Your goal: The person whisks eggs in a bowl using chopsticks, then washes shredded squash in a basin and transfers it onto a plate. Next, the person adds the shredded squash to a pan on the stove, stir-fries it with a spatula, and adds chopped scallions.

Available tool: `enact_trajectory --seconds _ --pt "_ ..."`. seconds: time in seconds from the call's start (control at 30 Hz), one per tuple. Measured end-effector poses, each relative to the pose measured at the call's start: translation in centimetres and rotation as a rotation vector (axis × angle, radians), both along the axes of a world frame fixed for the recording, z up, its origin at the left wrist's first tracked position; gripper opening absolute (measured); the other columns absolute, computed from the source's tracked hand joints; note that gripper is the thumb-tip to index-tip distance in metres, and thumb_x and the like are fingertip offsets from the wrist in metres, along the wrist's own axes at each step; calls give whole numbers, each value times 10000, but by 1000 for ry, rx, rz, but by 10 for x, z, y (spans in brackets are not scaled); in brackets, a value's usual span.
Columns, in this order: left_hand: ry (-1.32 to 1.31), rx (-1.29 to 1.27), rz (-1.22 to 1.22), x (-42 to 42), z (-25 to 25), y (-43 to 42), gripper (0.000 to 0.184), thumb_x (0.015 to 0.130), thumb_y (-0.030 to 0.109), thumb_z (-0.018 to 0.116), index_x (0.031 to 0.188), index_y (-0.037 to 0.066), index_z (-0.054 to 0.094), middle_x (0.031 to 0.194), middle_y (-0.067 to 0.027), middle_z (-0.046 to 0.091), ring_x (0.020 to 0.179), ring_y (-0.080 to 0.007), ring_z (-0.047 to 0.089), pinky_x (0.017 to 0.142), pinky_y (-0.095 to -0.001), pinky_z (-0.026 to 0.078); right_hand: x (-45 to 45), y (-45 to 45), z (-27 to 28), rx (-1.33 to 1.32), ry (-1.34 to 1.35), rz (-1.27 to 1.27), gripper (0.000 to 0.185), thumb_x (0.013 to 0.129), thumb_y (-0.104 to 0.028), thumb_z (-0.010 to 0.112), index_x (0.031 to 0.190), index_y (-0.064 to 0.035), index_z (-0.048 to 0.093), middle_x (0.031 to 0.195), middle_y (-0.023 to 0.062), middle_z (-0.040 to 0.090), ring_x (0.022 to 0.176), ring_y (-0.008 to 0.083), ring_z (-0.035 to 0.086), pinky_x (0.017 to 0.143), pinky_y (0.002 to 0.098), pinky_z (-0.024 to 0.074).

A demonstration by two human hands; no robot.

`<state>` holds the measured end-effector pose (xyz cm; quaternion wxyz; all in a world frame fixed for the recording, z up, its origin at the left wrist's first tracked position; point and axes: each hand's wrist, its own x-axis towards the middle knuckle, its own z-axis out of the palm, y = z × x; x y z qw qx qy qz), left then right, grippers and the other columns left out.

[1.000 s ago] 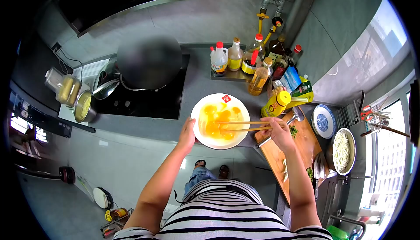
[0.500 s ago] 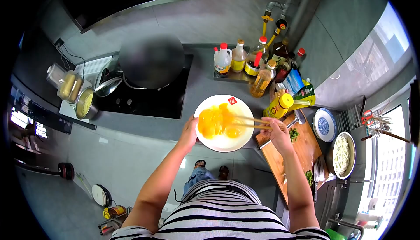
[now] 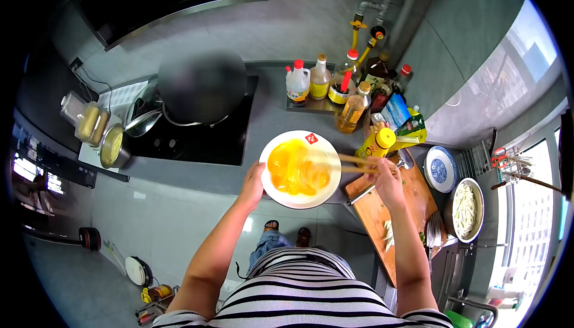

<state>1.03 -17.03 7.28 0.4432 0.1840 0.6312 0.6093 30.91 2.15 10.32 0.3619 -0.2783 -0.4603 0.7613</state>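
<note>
My left hand (image 3: pixel 253 185) grips the left rim of a white bowl (image 3: pixel 327 185) with a red mark on its edge. Inside lie raw eggs (image 3: pixel 291 163), yellow and partly mixed. Held in my right hand (image 3: pixel 385 178) is a pair of wooden chopsticks (image 3: pixel 357 165), whose tips blur with motion over the eggs. The bowl is up in front of the counter edge. Beneath my right forearm is a wooden cutting board (image 3: pixel 418 199) with white shreds and bits of green on it.
A dark wok (image 3: pixel 202 89) sits on the black cooktop (image 3: pixel 221 142) at the left. Several sauce bottles (image 3: pixel 320 80) stand at the back, with a yellow-capped bottle (image 3: pixel 378 142) nearer. On the right are a blue-patterned bowl (image 3: pixel 442 169) and a pot of white strips (image 3: pixel 466 211).
The chopsticks have swept through the eggs, which now look more broken up. The whole scene has shifted slightly left with my head. Both hands keep their hold.
</note>
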Motion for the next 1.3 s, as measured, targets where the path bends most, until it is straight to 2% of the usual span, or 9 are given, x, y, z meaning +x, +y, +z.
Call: enact_trajectory --seconds 0.13,0.27,0.4,0.5,0.77,0.8,0.9,1.17,1.3 --pt "26 -47 12 0 0 0 443 994 306 402 1287 -7 511 1137 -118 622 1022 -185 600 889 -306 468 7 2 7 20 -120 145 346 1030 -251 479 1120 46 632 995 122 651 872 198 636 766 331 556" --pt "48 15 14 -3 -6 0 462 984 313 427 1296 -16 517 1172 -133 617 1059 -190 588 923 -306 449 9 9 11 140 -233 46 331 1033 -221 463 1127 47 633 979 125 656 833 190 641 753 318 553" --pt "29 -8 13 -6 -11 3 464 979 317 438 1290 -16 527 1163 -129 625 1045 -185 593 907 -302 455 12 12 11 117 -170 15 331 1031 -233 474 1113 42 638 964 122 660 839 183 637 710 313 542" --pt "32 -19 -2 -1 -1 1 464 979 314 439 1292 -16 526 1153 -124 630 1027 -179 599 889 -294 462 12 11 13 16 -136 203 335 1031 -241 475 1116 41 635 964 119 660 830 182 638 707 307 542" --pt "59 23 7 4 2 2 415 976 315 462 1220 -9 550 1104 -105 643 995 -164 611 874 -286 472 8 11 -3 1 -8 75 340 1038 -248 460 1129 32 629 959 112 666 799 178 635 716 310 539" --pt "54 22 7 5 1 2 427 978 308 451 1248 -9 547 1119 -107 640 1008 -164 604 883 -289 465 5 11 -2 108 -138 13 333 1035 -247 466 1125 29 630 949 107 665 794 176 634 709 302 530" --pt "67 20 -6 4 1 1 447 981 301 438 1284 -12 539 1149 -115 633 1040 -169 592 913 -292 448 6 2 3 -24 -138 220 329 1034 -243 467 1132 27 628 938 108 664 787 172 629 699 302 526" --pt "85 -8 13 10 11 -1 456 980 286 437 1301 -24 530 1177 -125 631 1070 -189 586 936 -301 437 12 13 0 91 -127 -12 334 1029 -242 483 1102 44 639 929 118 668 738 170 634 679 290 526" --pt "84 7 -38 0 2 -1 455 977 278 434 1302 -26 530 1175 -134 634 1067 -195 593 927 -302 442 24 18 19 175 -196 30 327 1027 -232 488 1072 50 646 906 110 673 743 163 638 658 285 529"
